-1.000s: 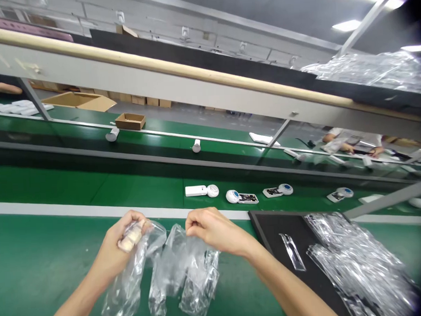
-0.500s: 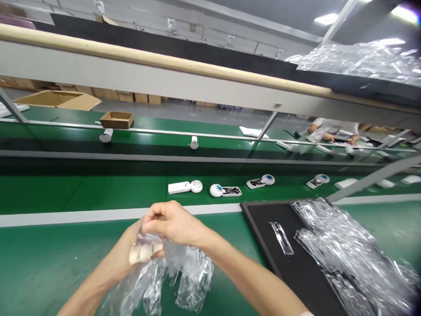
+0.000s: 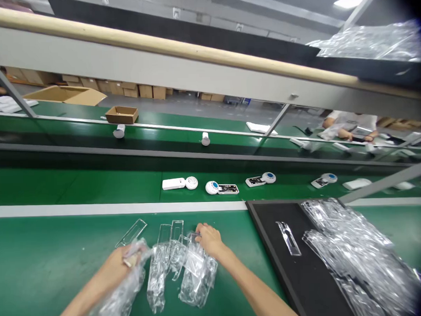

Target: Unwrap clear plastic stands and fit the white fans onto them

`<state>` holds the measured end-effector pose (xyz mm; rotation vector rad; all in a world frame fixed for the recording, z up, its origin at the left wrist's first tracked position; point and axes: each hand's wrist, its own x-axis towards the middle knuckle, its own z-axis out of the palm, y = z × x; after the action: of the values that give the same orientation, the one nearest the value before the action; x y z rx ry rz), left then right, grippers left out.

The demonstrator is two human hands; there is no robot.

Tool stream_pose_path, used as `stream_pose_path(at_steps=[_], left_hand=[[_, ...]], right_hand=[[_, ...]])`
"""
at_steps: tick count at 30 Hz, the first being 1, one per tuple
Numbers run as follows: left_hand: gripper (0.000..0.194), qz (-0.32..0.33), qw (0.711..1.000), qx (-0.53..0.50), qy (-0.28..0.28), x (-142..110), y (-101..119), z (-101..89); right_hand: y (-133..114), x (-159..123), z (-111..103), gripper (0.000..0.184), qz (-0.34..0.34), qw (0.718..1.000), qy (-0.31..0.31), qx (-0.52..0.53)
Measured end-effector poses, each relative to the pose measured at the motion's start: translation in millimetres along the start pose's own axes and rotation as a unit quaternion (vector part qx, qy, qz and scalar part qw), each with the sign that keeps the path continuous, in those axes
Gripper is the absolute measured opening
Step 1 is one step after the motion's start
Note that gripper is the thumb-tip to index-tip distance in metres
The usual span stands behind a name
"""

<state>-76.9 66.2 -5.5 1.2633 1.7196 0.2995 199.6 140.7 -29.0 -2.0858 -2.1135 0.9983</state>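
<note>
My left hand [image 3: 119, 267] is closed on a crumpled clear plastic bag [image 3: 120, 297] that hangs down from it; something pale shows at its fingertips. Just beyond this hand lies a clear plastic frame [image 3: 132, 233], bare on the green surface. My right hand [image 3: 209, 241] has its fingers curled onto the top end of a clear plastic piece [image 3: 195, 260], whose lower part sits in a thin bag. Between the hands lie more clear plastic pieces [image 3: 159, 266], partly inside bags, their upper ends sticking out.
A black tray [image 3: 287, 275] on the right holds a heap of clear plastic parts [image 3: 355, 254] and one single part [image 3: 288, 238]. White round-headed devices [image 3: 221, 188] line the green belt [image 3: 94, 185]. A metal rail crosses above. A co-worker [image 3: 354, 125] sits far right.
My hands were together at the bag; now they are apart. The right hand has moved right and down to the clear pieces, and the left has lowered with the bag. The view has shifted slightly.
</note>
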Motion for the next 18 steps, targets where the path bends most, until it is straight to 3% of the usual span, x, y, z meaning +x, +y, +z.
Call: stream_pose_path(at_steps=[3, 6, 12, 18], left_hand=[[0.052, -0.012, 0.990, 0.141, -0.025, 13.4, -3.2, 30.6], [0.051, -0.014, 0.969, 0.246, 0.001, 24.9, 4.5, 48.7], [0.033, 0.004, 0.964, 0.266, -0.004, 39.7, 11.5, 51.7], [0.034, 0.019, 0.964, 0.264, -0.004, 36.2, 5.3, 53.0]], right_hand=[[14.1, -0.4, 12.0, 0.015, -0.022, 1.000, 0.007, -0.002], [19.3, -9.6, -2.2, 0.015, -0.066, 0.997, 0.034, 0.010], [25.5, -44.8, -55.3, 0.018, -0.122, 0.985, 0.110, 0.046], [28.2, -83.8, -106.5, 0.012, -0.168, 0.952, 0.196, 0.167]])
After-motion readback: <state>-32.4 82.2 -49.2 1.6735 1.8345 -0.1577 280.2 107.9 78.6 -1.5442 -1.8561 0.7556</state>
